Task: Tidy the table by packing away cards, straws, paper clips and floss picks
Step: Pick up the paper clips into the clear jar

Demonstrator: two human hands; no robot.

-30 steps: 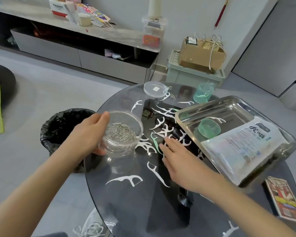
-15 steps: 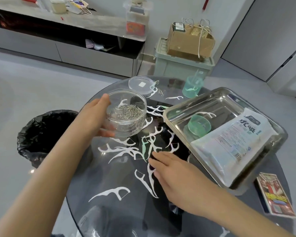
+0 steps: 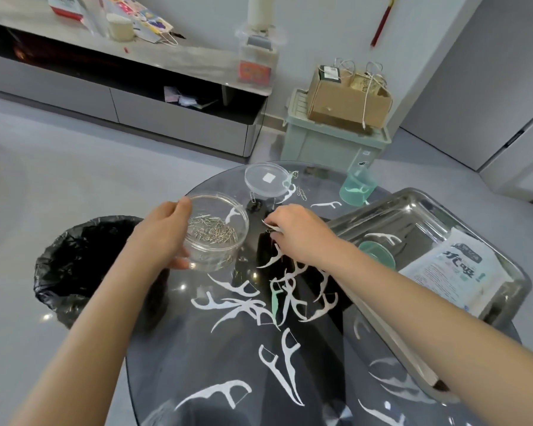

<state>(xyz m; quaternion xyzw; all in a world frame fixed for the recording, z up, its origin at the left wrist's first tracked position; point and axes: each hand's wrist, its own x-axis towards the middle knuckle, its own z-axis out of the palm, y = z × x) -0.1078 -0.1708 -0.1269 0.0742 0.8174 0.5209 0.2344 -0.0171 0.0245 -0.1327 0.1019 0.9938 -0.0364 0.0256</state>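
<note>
— Change from half a second ago?
— Right hand relocated from the near floss picks to a farther spot, just right of the jar. Left hand unchanged on the jar.
— State of hands?
— Left: wrapped round the jar wall, thumb at the far rim. Right: fingers curled, tips pinching a small piece at the table; clip or pick not distinguishable.
— Paper clips?
— Heaped silver in the jar bottom; a few loose beside the lid, far side.
</note>
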